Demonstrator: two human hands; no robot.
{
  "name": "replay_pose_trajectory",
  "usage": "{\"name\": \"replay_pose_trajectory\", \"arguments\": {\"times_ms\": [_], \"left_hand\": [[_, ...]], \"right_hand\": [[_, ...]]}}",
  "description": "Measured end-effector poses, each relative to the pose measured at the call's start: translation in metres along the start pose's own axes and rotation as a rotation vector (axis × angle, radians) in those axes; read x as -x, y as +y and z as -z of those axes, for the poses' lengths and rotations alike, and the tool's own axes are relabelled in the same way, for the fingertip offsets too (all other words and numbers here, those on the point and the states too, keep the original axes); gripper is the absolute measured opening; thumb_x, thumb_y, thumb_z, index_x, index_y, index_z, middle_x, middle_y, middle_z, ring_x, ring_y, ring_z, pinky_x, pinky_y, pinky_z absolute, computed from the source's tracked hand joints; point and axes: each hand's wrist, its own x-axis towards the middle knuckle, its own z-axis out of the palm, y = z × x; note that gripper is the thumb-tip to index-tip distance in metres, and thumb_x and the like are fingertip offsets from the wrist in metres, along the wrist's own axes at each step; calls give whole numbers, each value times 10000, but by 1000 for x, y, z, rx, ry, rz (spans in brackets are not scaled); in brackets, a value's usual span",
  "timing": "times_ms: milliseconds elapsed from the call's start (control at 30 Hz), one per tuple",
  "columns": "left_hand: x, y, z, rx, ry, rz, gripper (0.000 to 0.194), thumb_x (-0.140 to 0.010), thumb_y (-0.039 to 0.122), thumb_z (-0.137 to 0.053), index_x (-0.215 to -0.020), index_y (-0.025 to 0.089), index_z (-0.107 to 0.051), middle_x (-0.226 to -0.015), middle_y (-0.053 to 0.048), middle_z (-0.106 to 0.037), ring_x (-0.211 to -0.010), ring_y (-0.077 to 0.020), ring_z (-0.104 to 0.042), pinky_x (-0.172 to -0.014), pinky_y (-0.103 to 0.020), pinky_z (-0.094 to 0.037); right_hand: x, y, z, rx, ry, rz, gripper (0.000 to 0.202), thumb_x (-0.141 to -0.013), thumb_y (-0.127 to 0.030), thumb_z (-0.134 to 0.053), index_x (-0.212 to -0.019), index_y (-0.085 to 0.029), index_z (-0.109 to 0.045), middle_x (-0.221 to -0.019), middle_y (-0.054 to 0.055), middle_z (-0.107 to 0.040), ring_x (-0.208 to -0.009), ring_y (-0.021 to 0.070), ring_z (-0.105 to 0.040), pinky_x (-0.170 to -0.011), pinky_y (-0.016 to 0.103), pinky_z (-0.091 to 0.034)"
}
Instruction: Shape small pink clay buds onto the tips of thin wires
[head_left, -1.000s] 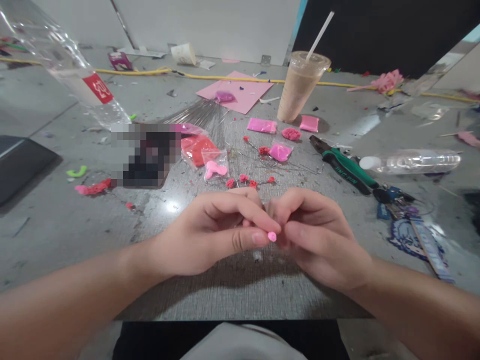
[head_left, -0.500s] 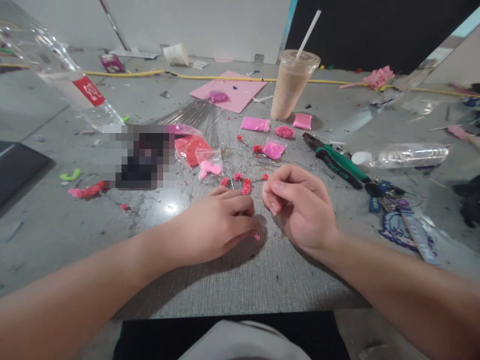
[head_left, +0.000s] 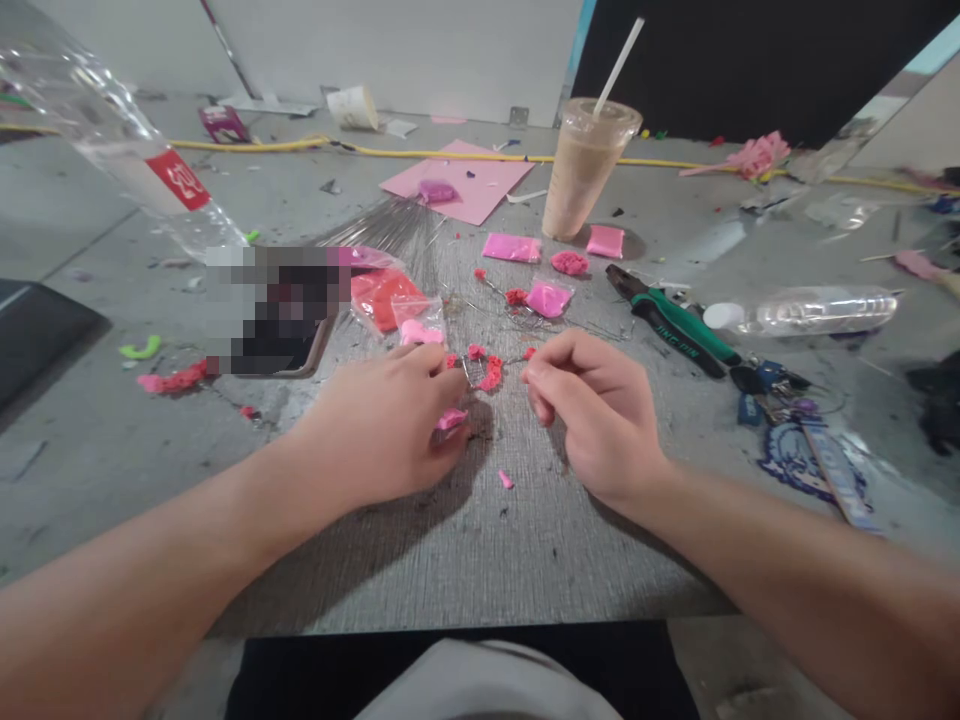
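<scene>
Toward the desk's (head_left: 420, 590) far left corner, a clear plastic bottle (head_left: 176, 180) with a red label leans inward. Below it lies a red, bumpy strip (head_left: 180, 377), beside the smooth-edged phone (head_left: 319, 352). The left hand (head_left: 382, 420) is palm down, fingers curled; a soft pink lump (head_left: 451, 419) shows between fingers and thumb, though I cannot tell whether it is gripped or merely touched. Just beyond sits a shiny red packet (head_left: 384, 300). Rough-textured red blobs (head_left: 491, 373) on thin wire curve between the hands. Nearer the desk's front edge, a smooth, tapered pink bit (head_left: 505, 479) lies loose, touched by neither hand. Farther back stands a see-through cup (head_left: 589, 165) of beige drink. The right hand (head_left: 604, 420) is closed, thumb against forefinger; whether it pinches anything thin is unclear. Green-handled metal pliers (head_left: 682, 330) lie toward the right edge.
</scene>
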Motion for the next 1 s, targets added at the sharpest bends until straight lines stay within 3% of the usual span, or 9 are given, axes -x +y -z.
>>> {"name": "replay_pose_trajectory", "arguments": {"times_ms": [167,300,600,733,867,1000], "left_hand": [[-2,-1,-1,127,-54,-6,167,-932,328,-524,-892,215,-641,-885,-59,-640,-794,-244,-625,-674,-373,-445],[-3,-4,3,181,-68,47,182,-936,347,-553,-920,220,-683,-840,-46,-674,-826,-257,-653,-725,-385,-452],[0,-12,-1,208,-91,-23,200,-978,348,-561,-944,205,-697,-963,-74,-671,-817,-238,-638,-670,-354,-426],[0,-12,-1,225,21,-8,137,-955,260,-581,-1036,182,-658,-1025,-99,-695,-887,-264,-659,-690,-359,-435],[0,-8,2,310,55,56,140,-927,225,-601,-1056,188,-641,-872,-48,-722,-776,-234,-663,-649,-332,-422],[-1,-2,5,398,109,32,86,-916,256,-622,-857,193,-619,-726,0,-670,-628,-158,-580,-587,-294,-371]], "right_hand": [[0,0,1,391,-241,240,92,-891,-108,-603,-841,-173,-646,-718,-10,-639,-634,110,-572,-601,253,-449],[-1,4,1,548,-323,385,114,-868,-81,-585,-924,-143,-662,-813,32,-676,-716,139,-593,-685,285,-480],[0,8,1,645,-402,272,86,-893,-134,-570,-892,-180,-643,-784,19,-646,-731,164,-578,-680,303,-440],[0,6,-1,633,-382,290,88,-901,-132,-569,-905,-192,-633,-792,16,-644,-734,163,-584,-683,299,-445],[1,5,-1,597,-315,362,118,-902,-120,-587,-990,-171,-646,-843,29,-671,-736,154,-604,-697,293,-476],[1,6,1,646,-333,411,135,-920,-136,-581,-1025,-150,-664,-891,61,-701,-767,177,-602,-713,321,-482]]}}
